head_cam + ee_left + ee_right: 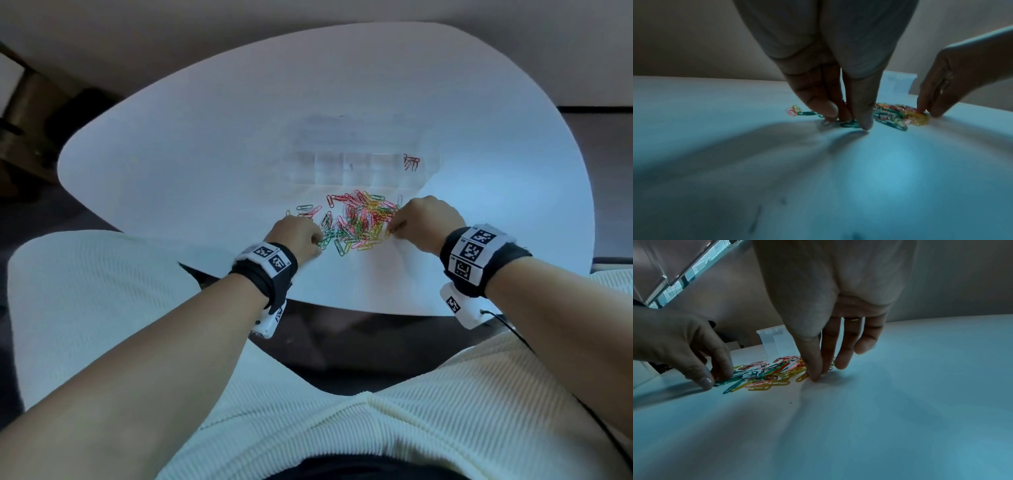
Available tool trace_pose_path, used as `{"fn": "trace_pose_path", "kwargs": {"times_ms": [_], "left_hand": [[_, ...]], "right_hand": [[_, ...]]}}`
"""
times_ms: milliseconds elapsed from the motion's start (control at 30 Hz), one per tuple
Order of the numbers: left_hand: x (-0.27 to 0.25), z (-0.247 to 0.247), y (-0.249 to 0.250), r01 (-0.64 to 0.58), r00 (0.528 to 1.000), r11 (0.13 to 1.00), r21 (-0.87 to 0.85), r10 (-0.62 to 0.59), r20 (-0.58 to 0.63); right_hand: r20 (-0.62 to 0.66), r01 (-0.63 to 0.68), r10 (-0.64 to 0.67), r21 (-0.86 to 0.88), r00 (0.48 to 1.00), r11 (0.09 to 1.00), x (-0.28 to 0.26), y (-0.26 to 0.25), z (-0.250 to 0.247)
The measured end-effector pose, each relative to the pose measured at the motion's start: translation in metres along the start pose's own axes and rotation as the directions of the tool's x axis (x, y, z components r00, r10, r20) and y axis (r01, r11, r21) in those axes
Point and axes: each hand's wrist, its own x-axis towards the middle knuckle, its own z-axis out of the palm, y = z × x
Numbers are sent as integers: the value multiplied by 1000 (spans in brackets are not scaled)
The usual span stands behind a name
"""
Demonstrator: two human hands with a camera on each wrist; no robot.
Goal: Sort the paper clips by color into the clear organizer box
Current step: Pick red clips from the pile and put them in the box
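Note:
A heap of mixed coloured paper clips (359, 219) lies on the white table (205, 154), just in front of the clear organizer box (356, 168). Red clips (411, 162) sit in the box's right-hand compartment. My left hand (320, 245) is at the heap's left edge, and its thumb and fingers pinch a green clip (849, 125) against the table. At the heap's right edge my right hand (392, 229) has thumb and forefinger tips together (818, 377) on a yellow clip (802, 377). Its other fingers hang loosely over the heap.
A few stray clips (308, 209) lie left of the heap. The table's near edge (342, 308) runs just below my wrists, with my lap in a cream ribbed garment (411, 428) beneath it. A dark cable (507, 325) trails from the right wrist.

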Motion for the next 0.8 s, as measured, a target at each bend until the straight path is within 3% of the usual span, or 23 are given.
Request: {"fn": "trace_pose_path", "kwargs": {"times_ms": [367, 500, 633, 800], "left_hand": [[-5, 4, -4, 12, 1000, 1000, -20, -12, -27], [-14, 3, -6, 90, 988, 979, -184, -111, -109], [-21, 1, -4, 113, 972, 888, -445, -191, -134], [-30, -2, -1, 98, 973, 847, -522, -193, -130]], "right_hand": [[-34, -85, 83, -46, 996, 995, -2, 4, -2], [-22, -100, 100, -26, 995, 995, -3, 4, -2], [7, -110, 110, 88, 994, 990, -4, 8, -1], [31, -127, 123, 251, 992, 960, -9, 17, -3]]}}
